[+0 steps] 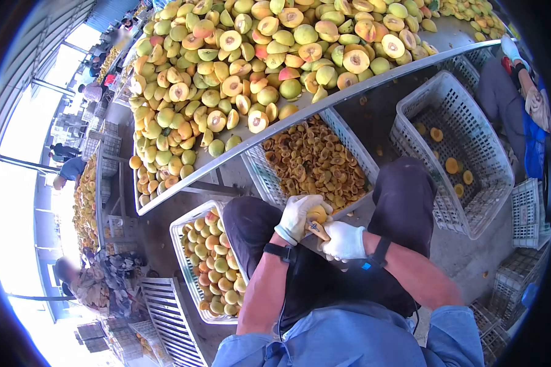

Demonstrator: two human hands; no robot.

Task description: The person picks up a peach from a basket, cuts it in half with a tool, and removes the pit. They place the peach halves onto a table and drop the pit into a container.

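My left hand (299, 219), in a white glove, is closed around a yellow peach (317, 214) above my lap. Close against it, my right hand (343, 240), also gloved, grips a small hand tool with a tan handle (316, 229); its working end is hard to make out at the fruit. Beneath both hands, between my knees, a white crate (257, 174) holds a heap of brownish pit pieces and scraps (315, 160). To the left of my leg, another white crate (179, 235) is filled with whole-looking peaches (217, 263).
A metal-edged table (266, 129) heaped with halved peaches (232, 85) spans the front. At right, a grey crate (404, 122) holds a few peach halves. A person's gloved hand (511, 50) shows far right. More crates (529, 211) and seated people stand around.
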